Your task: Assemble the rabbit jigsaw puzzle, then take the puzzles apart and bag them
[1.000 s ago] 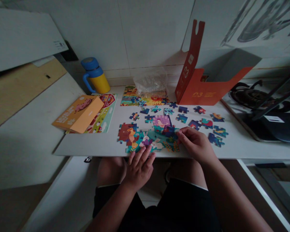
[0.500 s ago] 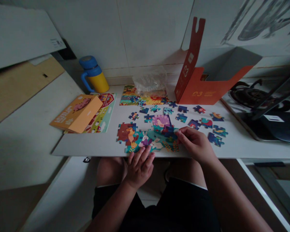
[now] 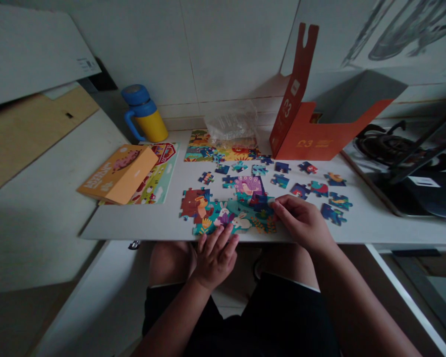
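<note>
A partly joined jigsaw puzzle (image 3: 223, 215) with rabbits, a brown animal and a pink-purple bird lies at the table's front edge. Fingers spread, my left hand (image 3: 217, 255) rests its fingertips on the lower edge of the joined pieces. My right hand (image 3: 301, 218) pinches a dark teal puzzle piece (image 3: 270, 202) at the right side of the joined part; whether it is locked in cannot be made out. Loose puzzle pieces (image 3: 280, 180) lie behind and to the right, several of them close to my right hand.
An orange box (image 3: 319, 141) stands open at the back right, beside a stove burner (image 3: 382, 144). Behind the pieces, a clear plastic bag (image 3: 230, 126) lies on a colourful picture sheet (image 3: 196, 144). A blue-yellow mug (image 3: 150, 119) and an orange packet (image 3: 115, 173) are at the left.
Both hands stay almost where they were, the right one still pinching the piece. The whole view has shifted very slightly.
</note>
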